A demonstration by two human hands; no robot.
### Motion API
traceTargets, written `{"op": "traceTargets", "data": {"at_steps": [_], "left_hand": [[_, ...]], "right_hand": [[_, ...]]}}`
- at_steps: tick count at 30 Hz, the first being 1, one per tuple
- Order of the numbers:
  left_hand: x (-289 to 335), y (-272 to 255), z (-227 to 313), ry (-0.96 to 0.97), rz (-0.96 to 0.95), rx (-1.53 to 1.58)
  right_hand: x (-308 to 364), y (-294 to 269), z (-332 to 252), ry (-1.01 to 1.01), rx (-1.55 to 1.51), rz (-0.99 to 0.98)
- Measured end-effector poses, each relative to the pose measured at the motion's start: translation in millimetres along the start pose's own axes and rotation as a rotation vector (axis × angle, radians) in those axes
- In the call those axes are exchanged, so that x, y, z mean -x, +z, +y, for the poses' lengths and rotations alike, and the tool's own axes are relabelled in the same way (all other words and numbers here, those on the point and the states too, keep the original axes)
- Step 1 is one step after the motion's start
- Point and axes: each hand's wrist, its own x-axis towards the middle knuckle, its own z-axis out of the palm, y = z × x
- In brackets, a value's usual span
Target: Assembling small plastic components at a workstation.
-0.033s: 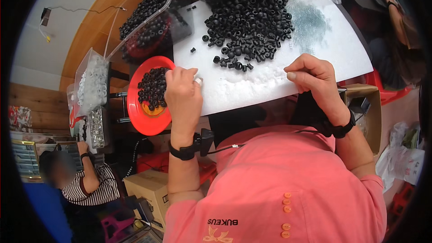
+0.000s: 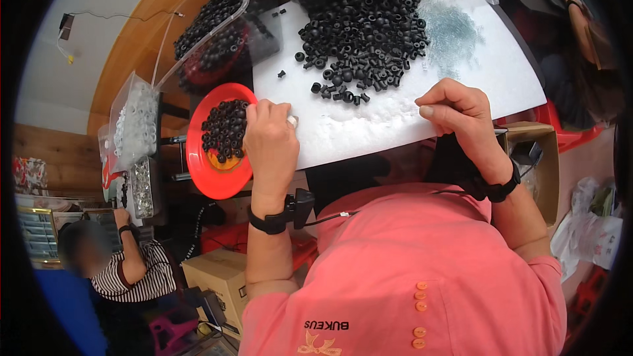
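Beside the red plate (image 2: 198, 165), my left hand (image 2: 271, 142) is closed, its fingers curled at the white foam sheet's left edge. A small whitish bit (image 2: 292, 120) shows at its fingertips; its kind is unclear. Small round black parts (image 2: 224, 128) with holes fill the middle of the plate. Over the near right of the foam sheet (image 2: 349, 135), my right hand (image 2: 461, 109) makes a pinch with thumb and forefinger. Anything between those fingertips is too small to make out. Beyond both hands lies a heap of small black spool-shaped parts (image 2: 362, 39).
Clear bins of black parts (image 2: 217, 13) stand at the far left. A box of whitish rings (image 2: 137, 122) and a tray of shiny small parts (image 2: 142, 188) are left of the plate. A person in a striped shirt (image 2: 135, 270) sits lower left. A cardboard box (image 2: 544, 178) stands right.
My left hand has shifted very slightly to the right, and its fingers have turned a little. My right hand stays in place.
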Motion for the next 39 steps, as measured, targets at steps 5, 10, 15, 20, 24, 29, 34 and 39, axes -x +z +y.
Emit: {"op": "traceTargets", "data": {"at_steps": [5, 10, 15, 20, 24, 29, 34, 39], "left_hand": [[-0.4, 9.7, -8.4, 0.014, -0.059, -0.11], [-4.3, -2.1, 27.0, -0.548, -0.141, 1.052], [-3.3, 6.0, 75.9, -0.587, -0.242, 1.576], [-7.7, 15.3, 87.6, -0.706, -0.241, 1.813], [-3.5, 23.3, 85.9, -0.709, -0.26, 1.888], [-2.1, 18.8, 79.1, -0.624, -0.251, 1.612], [-24.4, 4.2, 23.0, -0.27, -0.057, 0.69], [-34.8, 24.6, 16.7, 0.025, -0.126, 0.286]], "right_hand": [[2.1, 0.0, -0.2, -0.015, -0.006, 0.011], [3.2, 8.2, -2.8, -0.131, 0.19, 0.029], [-5.9, 38.0, -19.2, -0.303, 0.23, -0.038], [-14.6, 52.1, -9.3, -0.296, 0.004, -0.071], [-14.3, 54.3, -3.0, -0.176, -0.241, -0.085], [-11.0, 41.9, -6.0, -0.297, 0.011, -0.048], [-4.0, 24.7, -0.1, -0.281, 0.177, 0.065], [-1.2, 22.5, 11.5, -0.186, 0.092, 0.066]]}}
